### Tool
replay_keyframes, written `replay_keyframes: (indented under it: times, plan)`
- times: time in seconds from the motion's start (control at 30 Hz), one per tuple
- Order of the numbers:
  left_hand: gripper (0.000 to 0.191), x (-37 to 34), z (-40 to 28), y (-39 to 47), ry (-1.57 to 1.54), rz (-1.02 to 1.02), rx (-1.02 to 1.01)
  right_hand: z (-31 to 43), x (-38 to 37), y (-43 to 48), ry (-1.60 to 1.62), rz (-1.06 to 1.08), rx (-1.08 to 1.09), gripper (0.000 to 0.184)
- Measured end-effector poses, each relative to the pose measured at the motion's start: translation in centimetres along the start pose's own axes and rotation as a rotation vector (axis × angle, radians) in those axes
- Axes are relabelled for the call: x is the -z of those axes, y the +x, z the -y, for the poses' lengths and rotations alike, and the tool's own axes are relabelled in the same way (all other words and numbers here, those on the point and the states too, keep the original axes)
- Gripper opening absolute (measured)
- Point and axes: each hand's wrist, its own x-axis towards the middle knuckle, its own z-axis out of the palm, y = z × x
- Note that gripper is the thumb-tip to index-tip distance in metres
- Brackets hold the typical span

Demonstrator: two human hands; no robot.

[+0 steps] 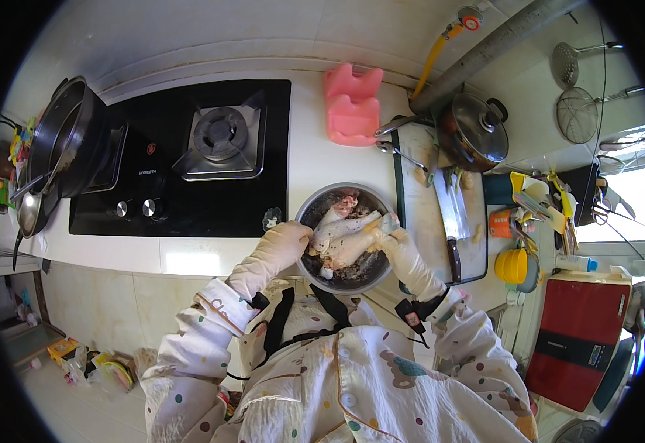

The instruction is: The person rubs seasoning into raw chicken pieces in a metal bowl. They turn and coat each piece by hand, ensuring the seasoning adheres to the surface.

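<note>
A round metal bowl (347,288) stands at the counter's front edge, holding pale raw poultry legs (350,235) sprinkled with dark spices. Both hands wear thin whitish gloves. At the bowl's left rim is my left hand (291,239), its fingers curled by the end of the meat; whether they pinch the rim or the meat is unclear. My right hand (395,238) grips the narrow ends of the legs at the bowl's right side. More dark seasoning lies on the bowl's bottom under the meat.
A black gas hob (234,207) lies left, with a dark wok (70,138) on it. A pink plastic rack (353,113) stands behind the bowl. On the right, a cutting board (419,205) bears a cleaver (451,205); a lidded pot (473,133) stands at its back.
</note>
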Motion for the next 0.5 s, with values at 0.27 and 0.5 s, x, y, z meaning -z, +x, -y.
replay_keyframes:
  times: [0.27, 0.5]
  plan:
    - [0.021, -0.7, 0.7, -0.2, 0.075, 0.093, -0.153, -4.9, 2.4, 1.8, 0.412, -0.027, -0.227, 0.023]
    - [0.027, -0.5, 0.4, -0.5, 0.154, 0.212, -0.282, -4.7, 1.8, 3.3, -0.380, -0.030, -0.419, 0.024]
